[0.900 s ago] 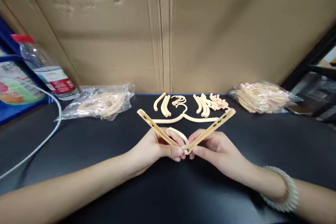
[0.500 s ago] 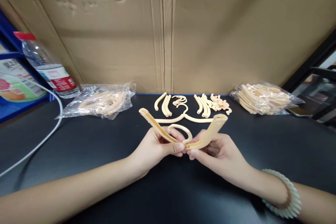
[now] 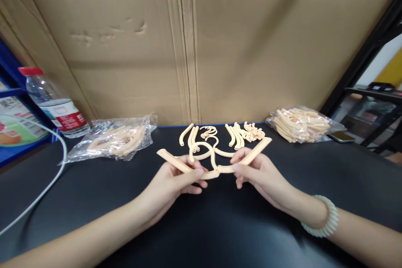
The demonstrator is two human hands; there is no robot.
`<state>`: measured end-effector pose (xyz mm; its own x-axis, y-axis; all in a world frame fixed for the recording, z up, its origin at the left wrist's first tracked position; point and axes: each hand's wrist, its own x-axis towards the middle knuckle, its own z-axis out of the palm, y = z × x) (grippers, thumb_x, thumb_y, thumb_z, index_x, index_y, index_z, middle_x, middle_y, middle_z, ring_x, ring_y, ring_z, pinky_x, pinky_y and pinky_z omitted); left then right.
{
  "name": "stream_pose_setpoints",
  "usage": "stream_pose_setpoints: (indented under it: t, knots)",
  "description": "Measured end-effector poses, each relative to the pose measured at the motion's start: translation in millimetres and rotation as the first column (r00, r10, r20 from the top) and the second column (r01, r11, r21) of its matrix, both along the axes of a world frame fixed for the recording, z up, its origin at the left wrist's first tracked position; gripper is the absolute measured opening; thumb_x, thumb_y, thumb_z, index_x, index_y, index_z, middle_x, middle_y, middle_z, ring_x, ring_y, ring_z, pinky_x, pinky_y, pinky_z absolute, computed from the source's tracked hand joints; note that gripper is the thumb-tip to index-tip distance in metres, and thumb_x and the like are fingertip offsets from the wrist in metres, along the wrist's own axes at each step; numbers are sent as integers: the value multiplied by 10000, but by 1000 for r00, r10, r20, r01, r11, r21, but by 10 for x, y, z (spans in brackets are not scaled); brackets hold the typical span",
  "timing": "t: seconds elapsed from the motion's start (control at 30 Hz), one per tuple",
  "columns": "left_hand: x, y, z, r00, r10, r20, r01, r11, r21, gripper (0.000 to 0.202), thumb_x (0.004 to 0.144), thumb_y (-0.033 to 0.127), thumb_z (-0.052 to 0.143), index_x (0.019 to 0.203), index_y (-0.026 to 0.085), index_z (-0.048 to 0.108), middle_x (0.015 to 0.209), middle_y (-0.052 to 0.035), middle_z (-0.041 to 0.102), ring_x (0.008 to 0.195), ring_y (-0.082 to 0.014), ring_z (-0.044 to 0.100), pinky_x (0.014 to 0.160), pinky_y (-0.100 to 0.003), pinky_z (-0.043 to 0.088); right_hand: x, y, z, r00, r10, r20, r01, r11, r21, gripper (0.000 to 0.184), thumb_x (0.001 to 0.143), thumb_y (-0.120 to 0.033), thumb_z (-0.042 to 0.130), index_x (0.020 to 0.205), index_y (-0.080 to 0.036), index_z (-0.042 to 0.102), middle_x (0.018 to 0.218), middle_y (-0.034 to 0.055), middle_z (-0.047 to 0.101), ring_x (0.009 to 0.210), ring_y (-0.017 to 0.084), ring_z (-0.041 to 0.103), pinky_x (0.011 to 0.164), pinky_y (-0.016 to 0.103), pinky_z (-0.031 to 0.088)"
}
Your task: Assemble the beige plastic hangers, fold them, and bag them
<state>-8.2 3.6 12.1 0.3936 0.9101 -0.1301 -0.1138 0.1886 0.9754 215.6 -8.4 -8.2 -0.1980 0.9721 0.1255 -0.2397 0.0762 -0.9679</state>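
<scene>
A cream-coloured plastic clothes hanger (image 3: 213,160) is held up over the black table, its curved hook at the middle and an arm reaching out to each side. My left hand (image 3: 180,180) pinches the left arm between thumb and fingers. On the other side, my right hand (image 3: 256,171) grips the right arm close to the centre joint. Just behind it, another hanger (image 3: 225,153) lies on the table, partly covered by the held one. Farther back are loose curved hanger arms (image 3: 233,135) and small hooks (image 3: 253,131).
Clear bags of hanger parts lie at the left (image 3: 117,138) and right (image 3: 303,123). A red-capped bottle (image 3: 58,106) stands at far left, near a white cable (image 3: 64,150). Cardboard (image 3: 132,50) walls off the back. A phone (image 3: 342,136) rests by the right bag.
The held hanger has been turned so its smooth outer side shows and its hook stands up. My hands have moved apart along its arms. The camera view has tilted up a little.
</scene>
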Motion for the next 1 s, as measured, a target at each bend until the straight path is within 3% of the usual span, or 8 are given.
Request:
stream_pose_setpoints:
  t: [0.1, 0.2, 0.43, 0.53, 0.7, 0.83, 1.0]
  knots:
    - [-215, 194, 144, 996, -54, -69, 59, 996, 60, 232, 676, 273, 856, 747, 145, 676, 789, -9, 678, 685, -107, 676, 602, -144, 564, 243, 150, 79, 998, -11, -55, 13, 999, 41, 219, 721, -295, 809, 815, -187, 643, 584, -60, 523, 512, 68, 479, 507, 195, 496]
    - [-438, 399, 274, 988, -71, -141, 97, 978, 185, 189, 688, 248, 845, 770, 145, 710, 812, -30, 702, 738, -118, 686, 658, -143, 562, 495, 298, 161, 1000, -15, 0, 15, 995, 95, 211, 734, -295, 804, 816, -193, 638, 582, -51, 562, 518, 72, 503, 521, 191, 496]
    - [-716, 661, 343, 927, -21, -375, 178, 903, 391, 178, 727, 265, 787, 848, 183, 685, 782, -28, 736, 754, -154, 699, 707, -226, 563, 794, 422, 269, 932, 54, 360, -91, 992, 87, 262, 737, -361, 794, 773, -169, 618, 585, -8, 636, 529, 105, 581, 536, 231, 511]
    - [-756, 703, 298, 837, 60, -544, 281, 805, 522, 165, 763, 318, 740, 825, 184, 667, 794, -22, 727, 755, -163, 690, 702, -245, 554, 850, 440, 278, 850, 16, 527, -97, 987, 125, 282, 747, -402, 774, 770, -164, 624, 614, 1, 638, 534, 106, 579, 533, 238, 483]
    - [-755, 706, 188, 643, 151, -751, 562, 573, 596, 140, 843, 332, 642, 822, 196, 670, 772, -8, 697, 684, -150, 641, 639, -244, 504, 895, 476, 224, 662, -72, 746, -174, 953, 246, 300, 784, -459, 716, 791, -165, 658, 695, 14, 626, 606, 133, 569, 545, 260, 426]
    - [-724, 679, 99, 603, 244, -760, 631, 437, 641, 121, 878, 300, 594, 850, 195, 648, 809, -29, 666, 723, -169, 614, 658, -270, 481, 903, 479, 196, 463, -188, 866, -266, 903, 338, 258, 847, -430, 656, 800, -177, 678, 676, 7, 598, 622, 146, 542, 584, 277, 406]
    - [-703, 645, 12, 597, 338, -727, 627, 369, 686, 117, 906, 260, 539, 869, 198, 632, 1046, -75, 621, 876, -194, 616, 753, -294, 489, 902, 463, 211, 353, -263, 898, -296, 879, 374, 226, 866, -389, 629, 802, -174, 662, 724, 28, 618, 662, 165, 562, 618, 291, 417]
